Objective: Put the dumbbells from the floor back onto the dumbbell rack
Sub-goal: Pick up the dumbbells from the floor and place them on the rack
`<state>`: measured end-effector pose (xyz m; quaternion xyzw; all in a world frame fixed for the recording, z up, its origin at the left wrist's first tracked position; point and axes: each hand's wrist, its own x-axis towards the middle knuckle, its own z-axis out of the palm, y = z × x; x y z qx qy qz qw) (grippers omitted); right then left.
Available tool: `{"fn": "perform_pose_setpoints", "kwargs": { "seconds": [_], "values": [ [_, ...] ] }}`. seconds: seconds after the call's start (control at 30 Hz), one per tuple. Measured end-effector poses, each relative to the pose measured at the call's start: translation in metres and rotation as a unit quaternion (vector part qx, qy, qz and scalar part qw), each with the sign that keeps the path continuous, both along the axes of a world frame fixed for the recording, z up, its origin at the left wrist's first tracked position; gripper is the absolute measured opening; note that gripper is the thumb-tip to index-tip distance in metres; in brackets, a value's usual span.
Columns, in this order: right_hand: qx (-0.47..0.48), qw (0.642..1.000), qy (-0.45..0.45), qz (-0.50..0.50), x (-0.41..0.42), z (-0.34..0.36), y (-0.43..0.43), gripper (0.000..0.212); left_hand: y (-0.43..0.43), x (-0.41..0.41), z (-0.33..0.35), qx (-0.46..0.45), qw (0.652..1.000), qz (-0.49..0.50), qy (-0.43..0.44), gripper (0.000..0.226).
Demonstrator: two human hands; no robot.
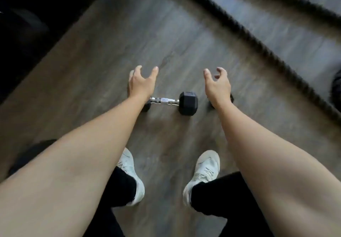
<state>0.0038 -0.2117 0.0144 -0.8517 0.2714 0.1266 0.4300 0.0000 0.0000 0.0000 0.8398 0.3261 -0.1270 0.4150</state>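
Observation:
A black hex dumbbell (188, 103) with a chrome handle lies on the wood-look floor in front of my feet. Its left head is mostly hidden under my left wrist. My left hand (141, 83) hovers above that end, fingers spread, holding nothing. A second dark dumbbell (231, 98) is almost fully hidden beneath my right wrist; only small black bits show. My right hand (216, 84) hangs above it, fingers curled apart and empty. The dumbbell rack is not in view.
A thick black battle rope (258, 39) runs diagonally across the floor from the top middle to the right edge. A dark mat or equipment (27, 24) fills the top left corner. My white shoes (203, 172) stand just behind the dumbbells.

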Motion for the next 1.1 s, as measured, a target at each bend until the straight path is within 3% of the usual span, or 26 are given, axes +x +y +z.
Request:
{"fn": "perform_pose_setpoints", "kwargs": {
  "seconds": [0.23, 0.33, 0.43, 0.57, 0.73, 0.93, 1.1],
  "values": [
    [0.058, 0.991, 0.093, -0.081, -0.003, -0.170, 0.014, 0.062, 0.029, -0.002, -0.159, 0.046, 0.995, 0.073, 0.040, 0.076],
    [0.086, 0.983, 0.127, -0.105, -0.007, -0.190, 0.020, 0.060, 0.039, -0.003, -0.172, 0.026, 0.989, 0.133, 0.051, 0.081],
    [0.100, 0.980, 0.130, -0.110, -0.010, -0.188, 0.021, 0.065, 0.046, -0.003, -0.170, -0.054, 0.978, 0.183, 0.087, 0.112],
    [0.131, 0.971, 0.151, -0.131, -0.006, -0.191, 0.024, 0.072, 0.051, -0.003, -0.176, -0.064, 0.979, 0.158, 0.114, 0.111],
    [0.106, 0.963, 0.144, -0.200, 0.001, -0.192, 0.033, 0.040, 0.042, 0.000, -0.173, -0.029, 0.975, 0.191, 0.112, 0.091],
    [0.090, 0.953, 0.148, -0.250, 0.001, -0.122, 0.047, 0.036, 0.053, -0.003, -0.103, -0.065, 0.961, 0.251, 0.100, 0.078],
    [0.071, 0.968, 0.128, -0.205, 0.019, 0.045, 0.079, 0.044, 0.084, 0.004, 0.071, -0.078, 0.956, 0.273, 0.073, 0.062]
  ]
}}
